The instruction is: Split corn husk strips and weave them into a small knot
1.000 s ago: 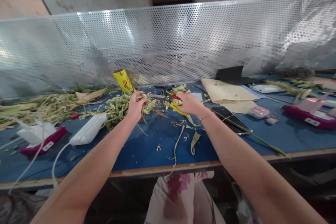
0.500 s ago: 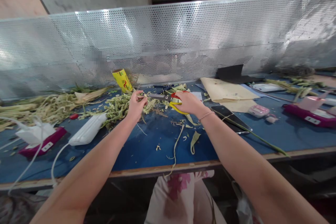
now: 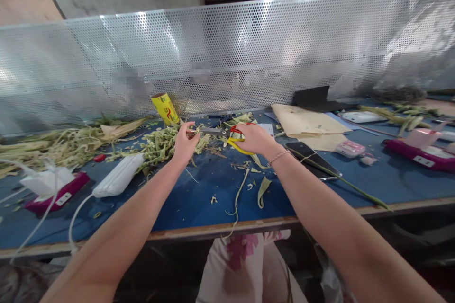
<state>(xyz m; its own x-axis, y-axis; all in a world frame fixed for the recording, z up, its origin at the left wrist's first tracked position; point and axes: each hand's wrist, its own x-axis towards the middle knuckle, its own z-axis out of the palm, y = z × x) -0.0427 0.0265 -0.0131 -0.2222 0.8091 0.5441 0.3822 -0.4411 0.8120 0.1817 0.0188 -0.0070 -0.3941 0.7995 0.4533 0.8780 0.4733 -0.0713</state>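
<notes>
My right hand (image 3: 253, 138) is closed round the red and yellow handles of a pair of scissors (image 3: 215, 131), whose blades point left toward my left hand (image 3: 185, 139). The left fingers are pinched close to the blade tips; a small piece between them is too small to name. Under and behind that hand lies a heap of pale green plant pieces (image 3: 158, 149). A few curled dry strips (image 3: 263, 191) lie on the blue tabletop (image 3: 202, 203) nearer to me.
A yellow tube (image 3: 165, 108) leans behind the heap. White adapter (image 3: 119, 176) and purple power strip (image 3: 59, 194) lie left with cables. Dry stalks (image 3: 71, 144) spread far left. Brown paper (image 3: 302, 120), a dark tablet (image 3: 313, 160) and a pink case (image 3: 350, 148) lie right. A perforated metal screen (image 3: 227, 52) stands behind.
Both hands and the scissors stay almost in place. The whole view has shifted very slightly.
</notes>
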